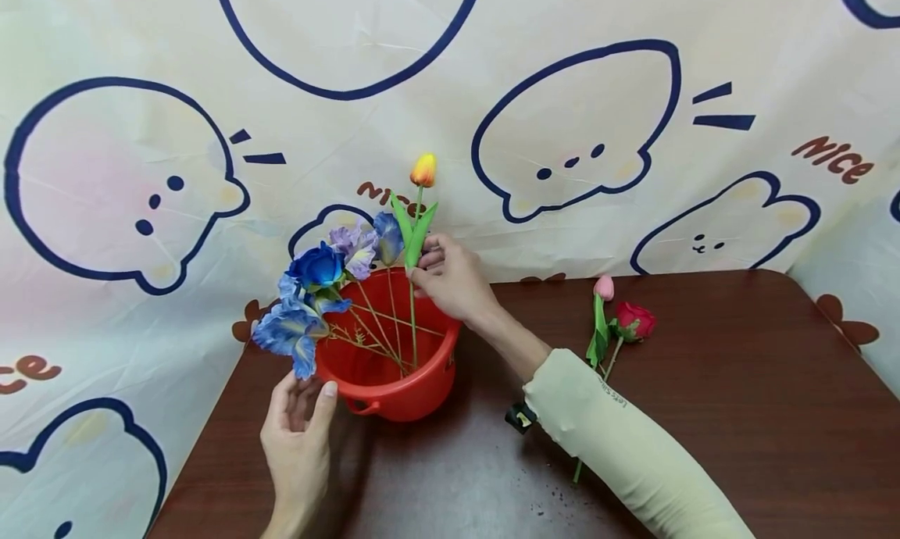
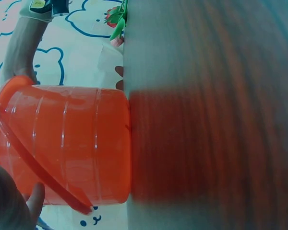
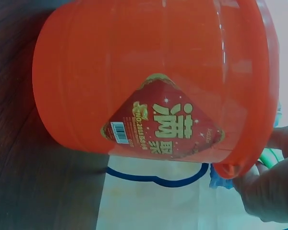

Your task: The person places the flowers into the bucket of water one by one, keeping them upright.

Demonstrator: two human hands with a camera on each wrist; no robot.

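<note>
A red bucket [image 1: 422,394] stands upright on the table, holding several blue and purple artificial flowers [image 1: 318,267] that lean left over its rim. My right hand [image 1: 453,281] is at the far right of the rim and pinches an orange-yellow tulip [image 1: 424,170] just below its green leaves. The tulip stands nearly upright, its stem reaching down inside the bucket. Beside the bucket's front left is my left hand [image 1: 302,437], fingers loosely bent below a pale blue bloom and thumb raised. In the left wrist view its thumb [image 2: 36,201] overlaps the bucket wall near the hanging handle [image 2: 38,172].
On the brown table [image 1: 738,414], right of the bucket, lie a pink tulip [image 1: 603,288] and a red rose [image 1: 635,322], their stems partly behind my right sleeve [image 1: 619,430]. A cartoon-printed cloth [image 1: 562,250] hangs behind the table. A printed label [image 3: 165,122] marks the bucket's side.
</note>
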